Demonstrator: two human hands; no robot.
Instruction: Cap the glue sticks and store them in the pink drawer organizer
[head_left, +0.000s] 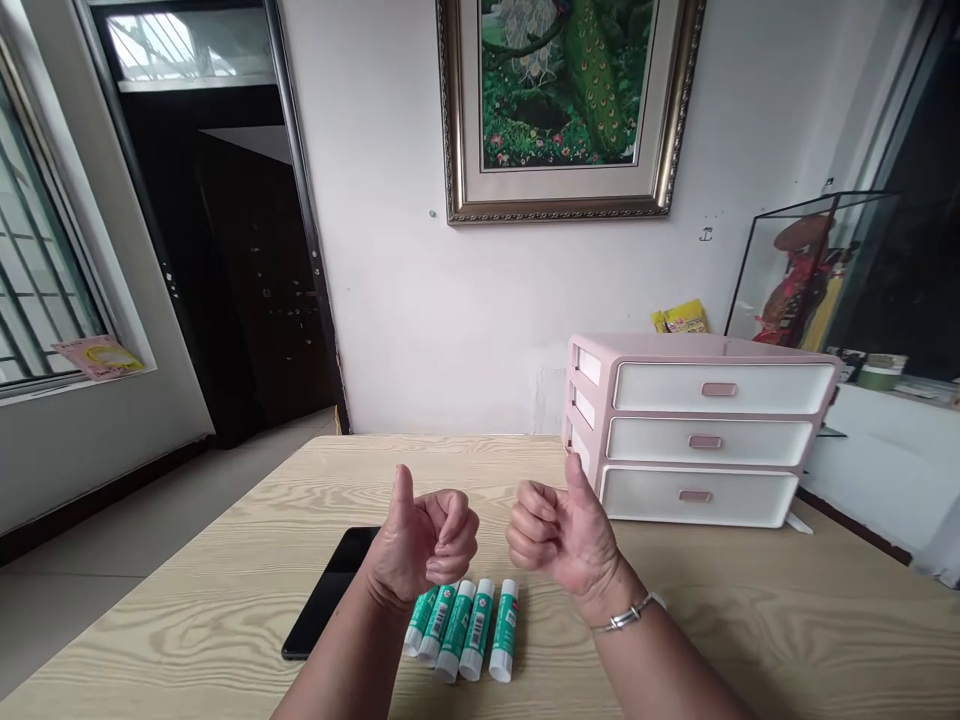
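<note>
My left hand (424, 545) and my right hand (562, 530) hang just above the wooden table (187, 600), fingers curled and thumbs pointing up, and neither holds anything. Below and between them lie several white glue sticks with green labels (469, 630), side by side, their far ends partly hidden by my left hand. A black smartphone (330, 590) lies face up to the left of the sticks, partly behind my left hand. A silver bracelet (628, 612) circles my right wrist.
A pink and white three-drawer unit (697, 430) stands at the table's far right, just beyond my right thumb. Behind the table are a white wall with a framed peacock picture (559, 100) and a glass display case (810, 270). A dark doorway (225, 250) opens at left.
</note>
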